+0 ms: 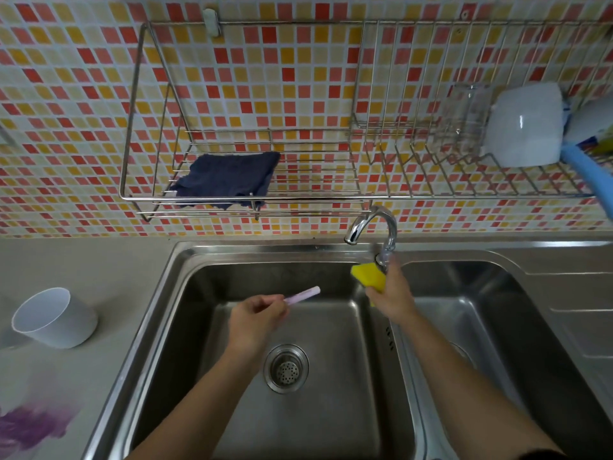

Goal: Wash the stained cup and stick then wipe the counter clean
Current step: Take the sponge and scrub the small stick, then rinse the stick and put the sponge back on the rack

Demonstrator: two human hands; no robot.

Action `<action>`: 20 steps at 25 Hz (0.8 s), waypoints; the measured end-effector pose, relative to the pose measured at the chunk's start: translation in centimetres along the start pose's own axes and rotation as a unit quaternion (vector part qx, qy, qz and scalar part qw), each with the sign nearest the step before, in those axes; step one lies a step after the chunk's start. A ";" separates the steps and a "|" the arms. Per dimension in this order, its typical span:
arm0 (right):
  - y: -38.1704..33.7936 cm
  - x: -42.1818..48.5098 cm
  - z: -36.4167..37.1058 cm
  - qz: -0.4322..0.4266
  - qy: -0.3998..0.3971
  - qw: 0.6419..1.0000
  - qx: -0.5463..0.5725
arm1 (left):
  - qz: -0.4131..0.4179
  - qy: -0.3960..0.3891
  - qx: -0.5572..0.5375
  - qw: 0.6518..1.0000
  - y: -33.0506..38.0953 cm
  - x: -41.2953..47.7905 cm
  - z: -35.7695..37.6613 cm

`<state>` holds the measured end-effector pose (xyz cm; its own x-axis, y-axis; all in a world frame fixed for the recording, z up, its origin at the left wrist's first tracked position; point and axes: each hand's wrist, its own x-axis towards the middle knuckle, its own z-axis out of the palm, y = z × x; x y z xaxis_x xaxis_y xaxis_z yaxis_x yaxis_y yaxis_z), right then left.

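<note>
My left hand [257, 318] holds a pale pink stick [303, 294] over the left basin of the steel sink [185, 293], its free end pointing right and up. My right hand [393, 298] grips a yellow sponge [368, 275] and reaches up to the base of the chrome tap [374, 224]. A white cup [54, 317] lies tilted on the grey counter [109, 270] left of the sink, its mouth facing up and left. A purple stain [30, 426] spreads on the counter at the lower left.
A dark blue cloth [225, 177] lies on the wire rack [132, 134] on the tiled wall. On the right rack sit a clear glass [464, 117] and a white mug [524, 127]. The drain strainer [286, 368] sits in the left basin; a second basin [481, 310] lies right.
</note>
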<state>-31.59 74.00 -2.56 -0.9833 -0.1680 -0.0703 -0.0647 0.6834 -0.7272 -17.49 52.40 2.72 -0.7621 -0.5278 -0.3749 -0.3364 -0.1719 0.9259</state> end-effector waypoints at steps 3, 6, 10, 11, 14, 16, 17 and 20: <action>-0.3 -1.3 3.5 -0.085 -0.108 0.985 -0.100 | -0.001 0.009 0.004 1.000 -0.2 0.4 0.0; -0.6 -3.4 5.7 -0.087 0.008 0.996 0.011 | 0.000 0.015 0.019 1.000 -0.6 0.8 -0.2; -2.3 -4.6 5.2 -0.124 0.113 0.979 0.120 | -0.014 0.024 0.026 0.999 -0.2 2.0 1.8; -2.9 -5.0 4.9 -0.136 0.111 0.977 0.122 | -0.024 0.017 0.008 1.000 -0.1 2.3 2.8; -3.3 -5.6 3.9 -0.208 0.068 0.975 0.049 | -0.044 -0.039 -0.041 0.997 0.5 2.2 6.0; -2.3 -5.4 3.4 -0.183 0.106 0.976 0.048 | -0.044 -0.062 -0.030 0.997 0.5 2.2 7.2; -1.9 -5.4 3.0 -0.159 0.124 0.978 0.053 | -0.047 -0.065 -0.024 0.996 0.6 2.3 7.5; -1.6 -6.0 2.7 -0.197 0.091 0.976 0.017 | -0.054 -0.062 -0.024 0.996 0.7 2.9 8.0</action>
<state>-25.11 71.97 -2.81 -0.8973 -0.2819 0.3396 -0.4414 0.5661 -0.6962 -24.39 57.43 1.91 -0.7863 -0.3987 -0.4720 -0.3949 -0.2633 0.8802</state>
